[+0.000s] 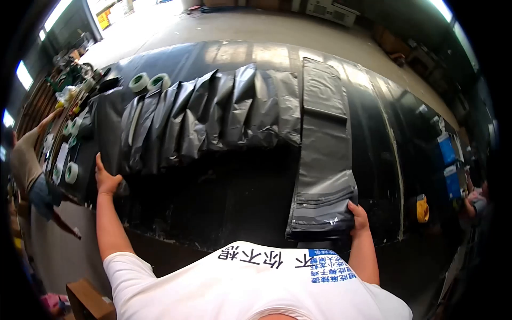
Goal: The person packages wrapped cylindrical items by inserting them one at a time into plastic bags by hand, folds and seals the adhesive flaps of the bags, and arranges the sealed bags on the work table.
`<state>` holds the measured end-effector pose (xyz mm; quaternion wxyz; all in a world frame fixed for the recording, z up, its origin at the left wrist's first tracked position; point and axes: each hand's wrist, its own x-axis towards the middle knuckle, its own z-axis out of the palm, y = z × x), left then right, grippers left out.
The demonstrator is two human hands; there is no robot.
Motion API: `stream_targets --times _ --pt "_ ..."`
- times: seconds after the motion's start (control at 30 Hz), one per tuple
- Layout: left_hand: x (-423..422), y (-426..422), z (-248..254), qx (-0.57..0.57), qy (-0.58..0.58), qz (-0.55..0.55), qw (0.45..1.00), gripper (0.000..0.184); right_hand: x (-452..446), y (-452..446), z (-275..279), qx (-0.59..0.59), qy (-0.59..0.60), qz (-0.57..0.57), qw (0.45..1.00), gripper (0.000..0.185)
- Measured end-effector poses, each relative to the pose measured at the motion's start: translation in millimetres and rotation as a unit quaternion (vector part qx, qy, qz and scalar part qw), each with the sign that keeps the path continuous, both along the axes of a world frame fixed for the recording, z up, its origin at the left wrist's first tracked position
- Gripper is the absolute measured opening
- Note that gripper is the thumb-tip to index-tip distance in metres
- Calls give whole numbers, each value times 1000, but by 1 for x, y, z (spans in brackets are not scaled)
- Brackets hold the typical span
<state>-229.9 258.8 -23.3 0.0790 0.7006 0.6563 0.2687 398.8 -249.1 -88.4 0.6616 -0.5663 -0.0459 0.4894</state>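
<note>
My right hand [359, 217] grips the near right corner of a long flat stack of grey plastic mailing bags [324, 133], thumb on top and other fingers hidden beneath. The stack lies lengthwise on a black table. At the left, my left hand [108, 180] rests against the near end of a dark grey plastic bag [109, 125], its fingers stretched and thumb apart. Between the two hands, a row of crumpled, overlapping grey plastic bags [216, 112] spreads across the table's far side.
Two tape rolls [139, 81] stand behind the row. More rolls [71, 172] lie at the left, where another person [32, 160] reaches over a cluttered surface. A yellow tape measure-like object [422, 208] and blue boxes [452, 181] are at the right. A cardboard box [90, 300] sits lower left.
</note>
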Motion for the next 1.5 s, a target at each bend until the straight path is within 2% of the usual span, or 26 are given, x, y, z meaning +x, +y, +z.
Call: stream_targets --times 0.07,0.1,0.13,0.17,0.2,0.3,0.4,0.43,0.47,0.5,0.53,0.57,0.6,0.63,0.7,0.77,0.8,0.83,0.93,1.0,1.1,1.2,1.23,1.33,1.37,1.5 --pt "-3 37 -6 -89 143 96 981 114 11 40 20 99 49 -43 993 44" --pt "2 47 -9 -146 177 113 967 114 14 66 44 133 67 -56 987 41" --pt "8 54 -12 -202 213 132 947 115 34 85 52 238 87 -7 967 37" --pt "14 57 -12 -203 223 147 942 116 40 117 76 301 32 -45 952 33" --pt "18 55 -15 -209 232 167 935 117 57 147 94 298 11 -78 951 36" --pt "-16 66 -27 -181 252 113 944 119 143 233 136 357 60 -4 932 48" --pt "-3 53 -15 -189 248 129 941 119 269 320 127 419 117 33 900 62" --pt "2 47 -17 -190 250 137 939 119 244 338 144 272 8 -133 953 69" --pt "7 42 -18 -190 252 146 938 119 239 354 144 159 -42 -149 975 75" --pt "12 42 -18 -186 252 155 937 119 235 365 132 37 -200 -72 976 77" --pt "16 44 -20 -177 259 158 936 119 232 369 108 -86 -350 7 933 79" --pt "16 44 -25 -169 268 162 934 119 230 367 71 -107 -530 72 838 82" --pt "11 40 -30 -162 277 175 931 118 218 361 37 -114 -688 135 704 86" --pt "2 43 -37 -151 289 169 930 117 176 339 36 -120 -710 196 665 93" --pt "9 38 -31 -147 296 164 930 115 122 319 31 -210 -740 312 559 90" --pt "24 31 -22 -158 320 169 919 111 103 303 19 -270 -754 345 490 88" --pt "33 27 -19 -171 327 179 912 109 116 302 -5 -237 -774 311 498 82" --pt "41 23 -12 -183 329 191 906 107 129 303 -30 -214 -805 277 479 78" --pt "57 17 -9 -202 294 221 908 108 148 310 -38 -214 -797 280 490 78" --pt "68 7 2 -210 282 234 906 106 140 311 -15 -242 -760 316 513 80" --pt "56 -6 5 -184 258 230 920 103 154 311 -23 -211 -745 318 547 80" --pt "19 -8 4 -177 166 231 942 102 140 304 -26 -144 -730 198 639 82" --pt "2 -5 1 -174 148 221 948 102 129 302 -25 -116 -743 173 636 80" --pt "-56 18 -9 -171 115 183 961 102 71 310 -4 -92 -757 161 626 76" --pt "-76 32 -14 -173 117 165 964 102 40 319 4 -38 -760 159 630 71" --pt "-149 106 -55 -202 118 103 967 96 -162 375 59 91 -707 227 664 64"
